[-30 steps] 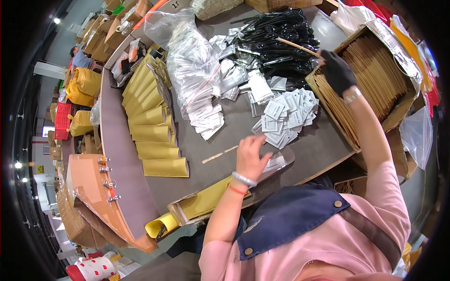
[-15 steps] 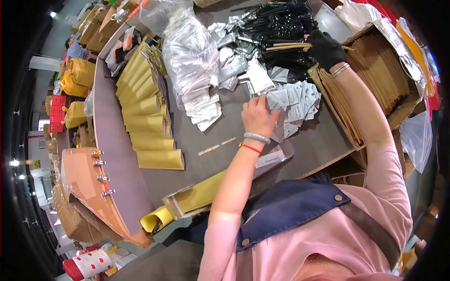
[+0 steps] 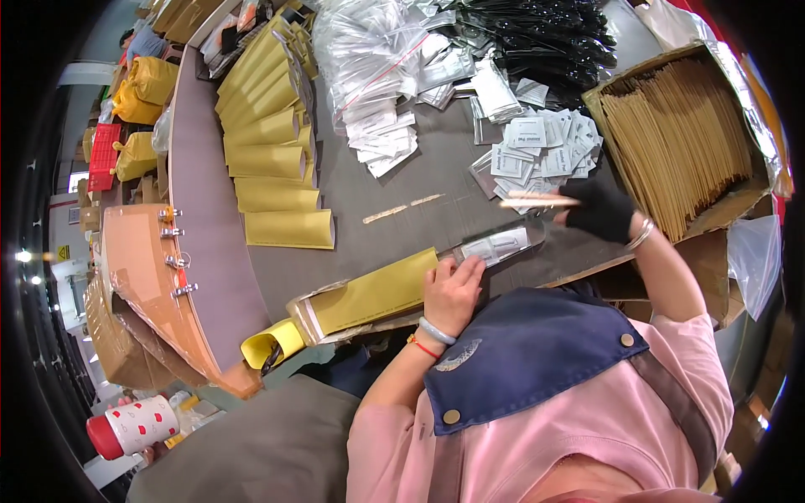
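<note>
My left hand [image 3: 453,293] is at the mouth of a yellow paper sleeve [image 3: 381,289], its bent fingers pressed on the left end of a white packet [image 3: 496,245]. That packet lies in a transparent plastic tray [image 3: 537,228] whose left end meets the sleeve. What the fingertips cover is partly hidden. My right hand [image 3: 597,211], in a black fingerless glove and blurred by motion, grips pale wooden sticks [image 3: 537,201] above the table, to the right of the tray. Small white square packets [image 3: 545,147] are heaped just beyond the sticks.
Yellow sleeves [image 3: 281,180] overlap in a row at left. A plastic bag of white packets [image 3: 369,75] and black plastic items [image 3: 537,42] lie at the back. A cardboard box [image 3: 599,109] full of brown sticks stands at right. Another yellow sleeve [image 3: 277,344] hangs at the table's front edge.
My left hand has drawn back from the white packet heap to the tray and sleeve. My right hand has come nearer from the black items, still holding the sticks. The view has shifted.
</note>
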A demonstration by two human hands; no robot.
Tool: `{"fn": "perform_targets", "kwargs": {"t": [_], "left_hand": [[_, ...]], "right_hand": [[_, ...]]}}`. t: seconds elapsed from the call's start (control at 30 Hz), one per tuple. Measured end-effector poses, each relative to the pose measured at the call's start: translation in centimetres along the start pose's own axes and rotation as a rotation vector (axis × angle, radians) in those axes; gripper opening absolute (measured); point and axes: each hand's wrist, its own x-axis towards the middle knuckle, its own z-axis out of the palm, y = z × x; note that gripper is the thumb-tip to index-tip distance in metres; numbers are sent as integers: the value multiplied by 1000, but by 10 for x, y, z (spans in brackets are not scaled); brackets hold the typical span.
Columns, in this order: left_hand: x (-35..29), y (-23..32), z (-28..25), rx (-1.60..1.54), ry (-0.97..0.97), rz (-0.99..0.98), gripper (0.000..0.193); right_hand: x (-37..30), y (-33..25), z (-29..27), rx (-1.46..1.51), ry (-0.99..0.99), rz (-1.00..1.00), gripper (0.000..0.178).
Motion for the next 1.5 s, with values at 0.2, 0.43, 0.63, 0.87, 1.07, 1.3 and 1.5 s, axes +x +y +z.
{"fn": "perform_targets", "kwargs": {"t": [0.2,0.43,0.63,0.87,1.07,1.3,1.5], "left_hand": [[-10,-10,-10,-30,-68,24,54],[-10,-43,-31,-164,-89,-144,68],[17,-20,-1,-224,76,-65,63],[29,-8,2,-230,63,-75,73],[28,-10,2,-148,-24,-119,77],[43,-10,-9,-57,-183,-28,59],[58,-30,-78,25,-398,54,28]], "right_hand": [[-1,-15,53,-148,-50,-115,36],[-8,-1,72,-484,-7,-308,41],[14,-30,119,-237,-56,-384,46],[11,-36,121,-13,-61,-192,31],[-5,-1,99,151,227,157,18],[12,-43,107,113,146,-108,46],[2,-46,69,-294,107,-131,58]]}}
